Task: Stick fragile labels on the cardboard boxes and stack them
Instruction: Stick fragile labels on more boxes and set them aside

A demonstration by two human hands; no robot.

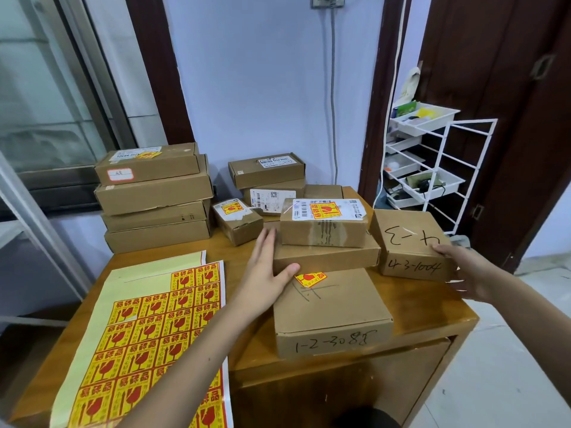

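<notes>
Right hand (460, 270) grips unlabelled box (411, 242) at its 4 o'clock corner; left hand (265, 273), fingers straight, steadies the stack (324, 257) at 9 o'clock.

Pale lilac wall (262, 88) straight ahead, beyond the hands. Grey cable (333, 88) runs down it from a wall socket (327, 0) at the top edge. Dark brown door frame (154, 66) left of the wall, another dark frame (375, 88) on its right. Far left of the left hand: sliding glass window (46, 88) with metal frame, daylight coming through. Right of the right hand, further back: white wire rack (438, 159) with white trays holding small clutter. Dark wooden door (509, 118) behind the rack. Light tiled floor (509, 366) lower right. Wooden tabletop (432, 307) under the hands, cabinet front (355, 390) below it.
</notes>
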